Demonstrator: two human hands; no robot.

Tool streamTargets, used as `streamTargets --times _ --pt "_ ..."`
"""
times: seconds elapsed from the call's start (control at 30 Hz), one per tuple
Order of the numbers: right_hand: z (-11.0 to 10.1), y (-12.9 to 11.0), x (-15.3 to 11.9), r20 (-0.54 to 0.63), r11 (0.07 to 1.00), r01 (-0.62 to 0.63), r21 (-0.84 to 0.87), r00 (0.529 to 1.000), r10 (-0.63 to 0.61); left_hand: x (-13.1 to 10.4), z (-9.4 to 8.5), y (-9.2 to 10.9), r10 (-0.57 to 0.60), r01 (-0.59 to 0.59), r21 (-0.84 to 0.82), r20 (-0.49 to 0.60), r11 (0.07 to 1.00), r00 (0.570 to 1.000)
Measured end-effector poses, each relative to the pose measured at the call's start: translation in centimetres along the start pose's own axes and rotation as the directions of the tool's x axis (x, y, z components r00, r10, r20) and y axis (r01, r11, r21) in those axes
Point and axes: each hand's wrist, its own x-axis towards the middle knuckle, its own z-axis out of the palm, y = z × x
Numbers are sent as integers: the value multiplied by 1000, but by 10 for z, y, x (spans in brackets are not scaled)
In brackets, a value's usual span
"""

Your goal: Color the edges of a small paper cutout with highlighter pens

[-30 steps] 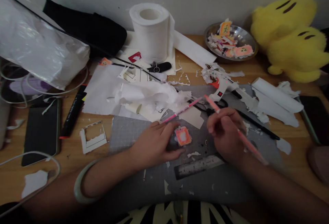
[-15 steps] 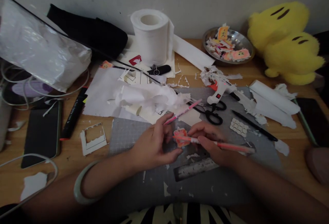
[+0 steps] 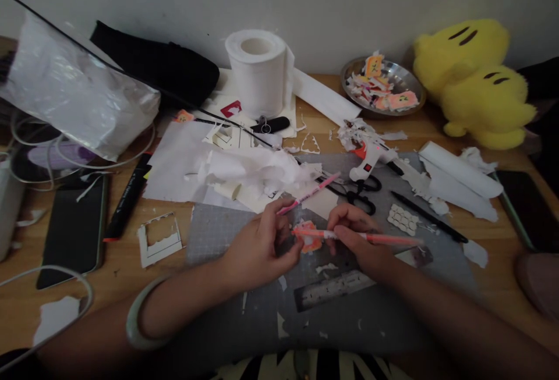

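Note:
My left hand point(image 3: 257, 246) is closed, with a slim pink marker point(image 3: 309, 194) tucked between its fingers and slanting up to the right. Its thumb and fingertips meet at the left edge of a small orange-coloured paper piece point(image 3: 311, 245); how firmly they hold it is hard to see. In my right hand point(image 3: 360, 240) an orange marker point(image 3: 388, 240) is gripped near its middle, lying almost level. The marker's tip points left and crosses over the upper part of the paper piece, close to my left fingers. Beneath both hands lies a grey cutting mat point(image 3: 244, 322).
A metal ruler point(image 3: 332, 288) lies just below the hands. Beyond them are black-handled scissors point(image 3: 364, 194), a white glue gun point(image 3: 371, 162), crumpled white paper point(image 3: 257, 164) and a tissue roll point(image 3: 257, 74). A steel bowl point(image 3: 410, 77) holds coloured scraps beside yellow plush toys point(image 3: 484, 100).
My left thumb has moved in from a spread position to meet the fingertips by the paper piece. The orange marker has shifted slightly left in view. The whole view has tilted slightly.

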Motion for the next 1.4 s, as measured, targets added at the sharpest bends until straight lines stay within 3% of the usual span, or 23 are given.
streamTargets --times 0.13,0.3,0.7,0.83,1.03,1.2,1.27,1.4 --pt "-3 8 1 -5 993 24 118 1000 -24 1 -1 1 -33 32 -45 -33 998 999" --pt "-4 8 0 6 990 18 139 1000 -19 1 -2 2 -68 66 -94 -17 993 998" --pt "-2 6 1 22 989 10 146 1000 -13 -1 -3 -2 -65 66 11 -33 998 997" --pt "-2 5 2 4 969 -12 247 1000 11 0 -3 -2 -75 76 42 -20 996 997" --pt "-9 -6 13 -118 842 -42 538 985 125 1 -4 0 -47 49 116 -21 992 999" --pt "-14 -9 19 -83 658 -90 747 970 227 1 -5 4 22 -17 204 -22 979 1000" --pt "-12 -8 18 -57 686 -126 716 970 237 1 -5 5 31 -22 196 -40 980 999" --pt "-6 -1 11 -24 859 -111 499 990 142 0 -3 4 23 -12 158 -65 987 998"
